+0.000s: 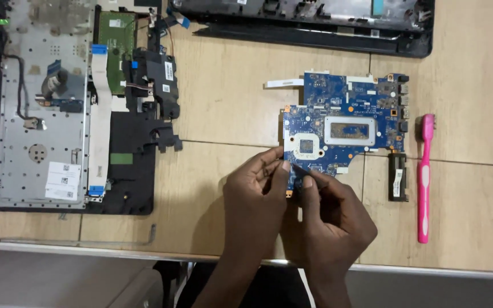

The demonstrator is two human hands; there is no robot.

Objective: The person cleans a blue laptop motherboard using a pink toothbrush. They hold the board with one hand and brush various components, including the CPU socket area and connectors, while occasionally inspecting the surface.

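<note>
Left hand (256,191), right hand (331,214) both pinch blue circuit board (343,122) edge (on wooden table (223,102)).

Both hands are hiding the circuit board's (343,122) near corner; the top edge is cutting off the black casing (315,25).

Flat rectangular circuit board (343,122), centre right: blue with silver chip frames
Slim plastic toothbrush (424,177), right: pink
Wooden table (229,97): pale tan

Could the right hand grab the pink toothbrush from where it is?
Probably yes. The right hand is at the blue circuit board's lower edge, and the pink toothbrush lies just to its right on bare table, with only a small black module between.
</note>
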